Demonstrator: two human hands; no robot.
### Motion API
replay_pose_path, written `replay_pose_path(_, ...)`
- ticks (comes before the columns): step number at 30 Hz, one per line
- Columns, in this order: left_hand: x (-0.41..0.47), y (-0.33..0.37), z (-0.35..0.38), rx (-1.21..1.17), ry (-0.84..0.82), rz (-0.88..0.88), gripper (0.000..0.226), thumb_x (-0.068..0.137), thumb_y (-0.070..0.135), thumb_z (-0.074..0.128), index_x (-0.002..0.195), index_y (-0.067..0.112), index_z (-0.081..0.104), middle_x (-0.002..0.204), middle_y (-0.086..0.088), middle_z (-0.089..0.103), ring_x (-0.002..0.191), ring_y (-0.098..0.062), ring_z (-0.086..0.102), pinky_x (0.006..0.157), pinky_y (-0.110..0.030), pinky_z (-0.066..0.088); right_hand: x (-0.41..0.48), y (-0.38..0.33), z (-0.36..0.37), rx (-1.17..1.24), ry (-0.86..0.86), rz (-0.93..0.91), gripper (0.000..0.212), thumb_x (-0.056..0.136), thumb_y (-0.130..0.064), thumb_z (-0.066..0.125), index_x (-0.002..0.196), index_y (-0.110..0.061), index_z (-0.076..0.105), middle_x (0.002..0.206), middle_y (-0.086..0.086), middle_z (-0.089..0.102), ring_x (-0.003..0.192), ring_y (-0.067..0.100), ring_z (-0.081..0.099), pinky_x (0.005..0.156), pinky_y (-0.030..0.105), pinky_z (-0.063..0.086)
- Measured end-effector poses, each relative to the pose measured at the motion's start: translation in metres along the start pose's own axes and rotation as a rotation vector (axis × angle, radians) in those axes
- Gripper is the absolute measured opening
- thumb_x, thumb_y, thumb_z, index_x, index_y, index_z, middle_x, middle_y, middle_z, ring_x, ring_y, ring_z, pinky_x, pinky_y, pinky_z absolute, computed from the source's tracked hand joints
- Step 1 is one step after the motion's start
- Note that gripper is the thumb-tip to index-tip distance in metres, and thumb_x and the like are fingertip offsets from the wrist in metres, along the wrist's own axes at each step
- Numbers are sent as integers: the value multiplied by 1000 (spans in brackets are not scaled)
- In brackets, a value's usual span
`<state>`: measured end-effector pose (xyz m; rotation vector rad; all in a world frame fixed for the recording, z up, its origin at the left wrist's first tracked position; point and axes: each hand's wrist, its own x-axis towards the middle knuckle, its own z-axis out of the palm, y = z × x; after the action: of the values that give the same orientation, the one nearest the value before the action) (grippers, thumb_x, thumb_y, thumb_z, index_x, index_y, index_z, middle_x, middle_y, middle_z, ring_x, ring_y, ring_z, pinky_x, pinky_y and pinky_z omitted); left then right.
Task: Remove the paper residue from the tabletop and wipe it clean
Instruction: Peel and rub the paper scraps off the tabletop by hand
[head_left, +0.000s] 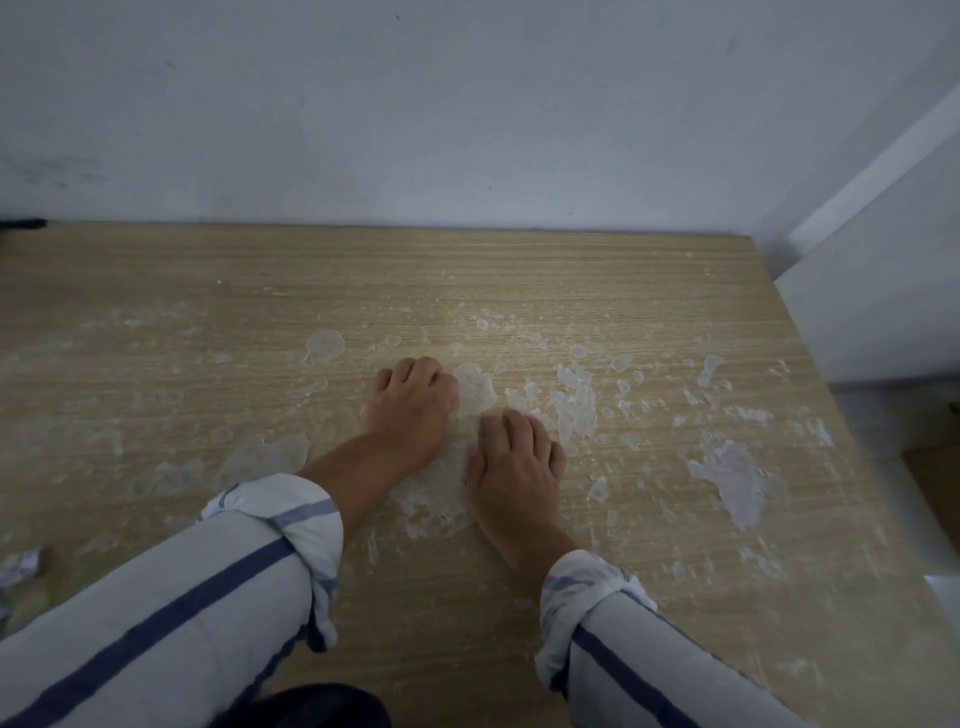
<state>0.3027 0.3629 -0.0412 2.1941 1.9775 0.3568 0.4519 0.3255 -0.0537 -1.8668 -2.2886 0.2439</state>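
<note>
At frame edges: dark object (21, 224), far left against wall (467, 104), cut off, unidentifiable; crumpled paper (21, 564), near left, partly cut off and blurred; dark shape (311, 706), bottom centre, cut off.

Left hand (410, 410): knuckles up, fingers curled down onto tabletop (156, 291), tips hidden; thumb side touches a patch of residue (474, 389); whether it pinches that patch cannot be told.

Right hand (514, 467): just beside the left and nearer the camera, fingers likewise curled, tips hidden, grasp indeterminable.

Sleeves (260, 545): white, blue-striped, rolled at both wrists.

Residue: white, thin, ragged flakes and smears stuck to the light wood-grain surface; densest from centre to right, largest patch near right edge; fainter translucent film at left; more beneath and between the hands.
</note>
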Motion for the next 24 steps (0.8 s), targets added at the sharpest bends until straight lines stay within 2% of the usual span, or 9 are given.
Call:
replay_pose_path(7,-12,12,3,-46,20,-149,18,89,14,40,92,24,55,99,5,59,97,-22,45,86,-32,30,1,1,0,0,9,1,42,89,-42,32,120,-19,50,127,8,53,123,33,46,97,48,37)
replay_pose_path(13,-6,18,-4,-75,-54,-148,20,91,12,35,94,22,52,104,4,59,101,-20,42,86,-29,26,1,0,1,-2,30,4,41,88,-42,33,117,-19,51,124,8,55,120,32,48,95,47,39)
replay_pose_path(17,-8,21,-4,-108,-64,-163,25,93,16,38,103,21,60,110,4,59,108,-19,43,94,-29,27,1,0,1,-19,29,3,41,88,-40,32,118,-19,51,125,8,55,120,32,48,95,47,40)
replay_pose_path(19,-8,24,-4,-97,-52,-197,24,94,25,39,101,21,62,108,3,60,106,-19,45,93,-31,31,1,0,1,-18,24,6,42,88,-40,32,118,-19,51,126,8,55,121,32,48,95,47,39)
replay_pose_path(21,-5,27,-5,-77,-47,-242,22,93,32,42,97,21,61,104,3,61,103,-19,47,91,-32,34,1,0,1,-9,6,5,43,88,-40,30,121,-20,49,129,8,52,124,31,45,98,48,37)
replay_pose_path(24,1,32,-8,-124,-46,-348,20,91,28,44,104,18,55,105,-1,63,104,-21,49,92,-34,34,0,2,1,-4,-21,-6,43,88,-39,31,125,-21,45,133,7,48,128,30,39,102,47,32)
